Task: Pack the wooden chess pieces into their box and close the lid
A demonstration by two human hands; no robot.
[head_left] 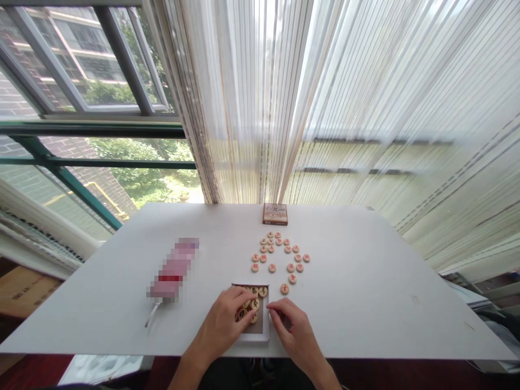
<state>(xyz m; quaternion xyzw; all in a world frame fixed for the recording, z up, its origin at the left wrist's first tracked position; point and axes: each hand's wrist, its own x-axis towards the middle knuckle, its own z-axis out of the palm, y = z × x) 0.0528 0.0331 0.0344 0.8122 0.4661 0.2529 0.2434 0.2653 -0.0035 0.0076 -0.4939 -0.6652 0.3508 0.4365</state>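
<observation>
A small white-rimmed box (266, 330) lies at the near edge of the white table (365, 281), with several round wooden game pieces (255, 303) inside it. My left hand (225, 322) rests over the box's left side, its fingers curled onto the pieces there. My right hand (290, 325) sits against the box's right rim, fingers bent and pinched together; what it holds is hidden. Just beyond the box, several more wooden discs (280, 254) with red markings lie loose on the table.
A small printed box lid (275, 214) stands at the table's far edge, by striped sheer curtains (325, 108). A blurred pink-and-red item (173, 271) with a cord lies to the left. A window (89, 81) is at the left.
</observation>
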